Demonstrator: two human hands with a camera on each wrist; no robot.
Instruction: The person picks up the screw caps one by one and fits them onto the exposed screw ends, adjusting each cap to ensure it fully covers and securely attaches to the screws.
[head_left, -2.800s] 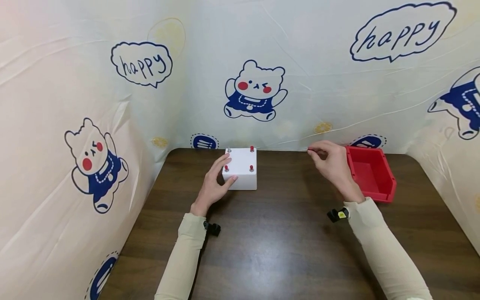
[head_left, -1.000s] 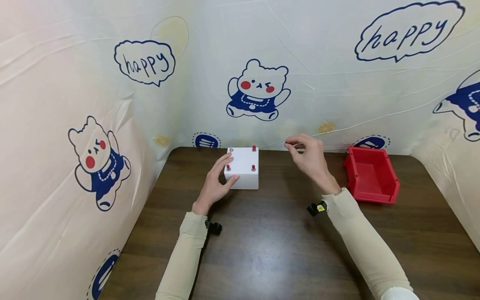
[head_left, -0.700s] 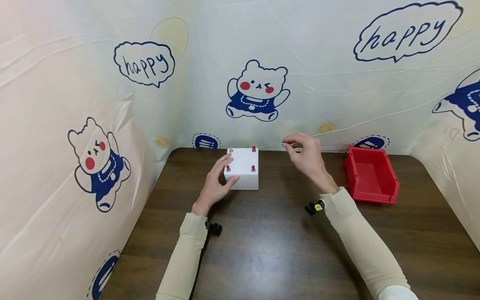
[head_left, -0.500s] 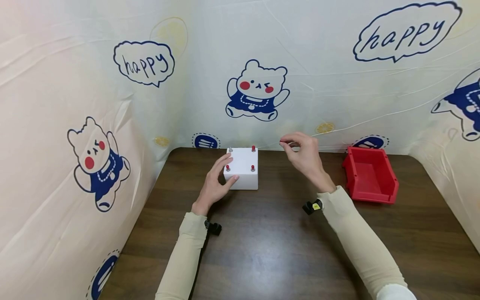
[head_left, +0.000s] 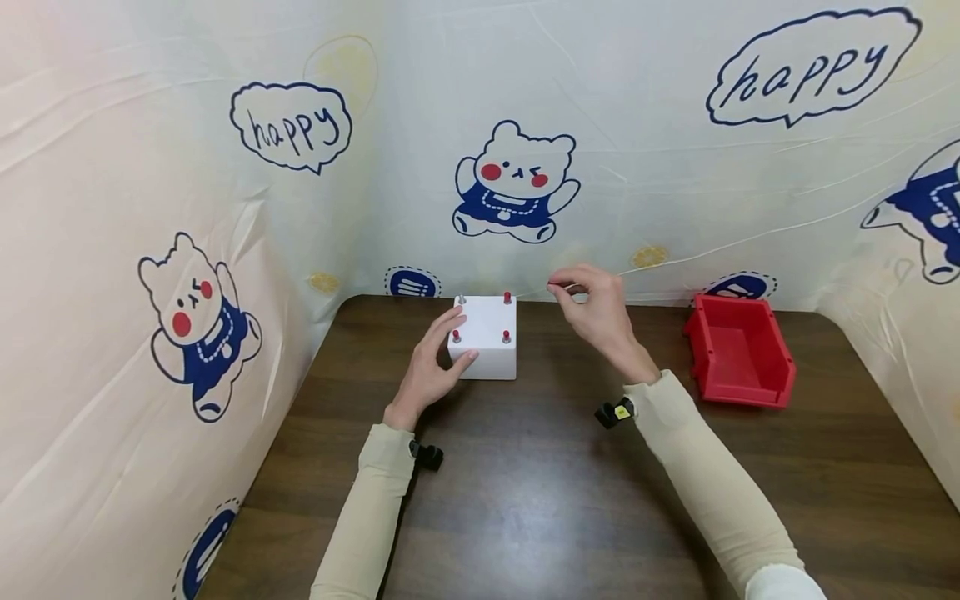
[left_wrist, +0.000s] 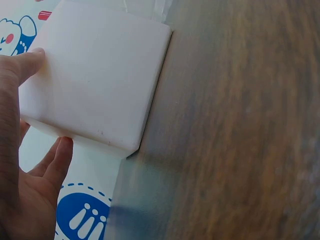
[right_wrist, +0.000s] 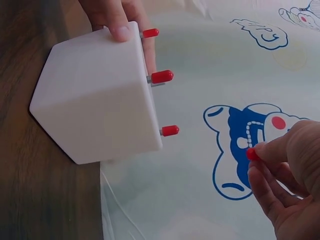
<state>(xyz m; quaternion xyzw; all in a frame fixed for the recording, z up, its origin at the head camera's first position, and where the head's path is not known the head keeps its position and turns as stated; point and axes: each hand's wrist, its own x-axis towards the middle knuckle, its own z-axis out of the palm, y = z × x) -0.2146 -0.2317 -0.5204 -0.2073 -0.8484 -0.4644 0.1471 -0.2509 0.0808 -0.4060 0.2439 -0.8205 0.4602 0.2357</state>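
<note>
A white box [head_left: 489, 321] sits near the table's far edge, with several short metal posts on its top. Three posts bear red caps, such as the large one [right_wrist: 162, 76] in the right wrist view; the back-left post [head_left: 461, 300] is bare metal. My left hand [head_left: 426, 375] grips the box from the left, thumb on the front face and fingers round the far side. To the right of the box and above the table, my right hand [head_left: 596, 312] pinches a small red cap [right_wrist: 252, 153] between thumb and index finger, apart from the box.
A red plastic bin [head_left: 738, 358] stands on the right part of the brown wooden table [head_left: 517, 492]. A pale printed cloth [head_left: 420, 192] hangs behind and beside the table. Each wrist wears a small black camera.
My right hand has moved left from beside the red bin towards the white box, carrying the red cap. My left hand stays on the box.
</note>
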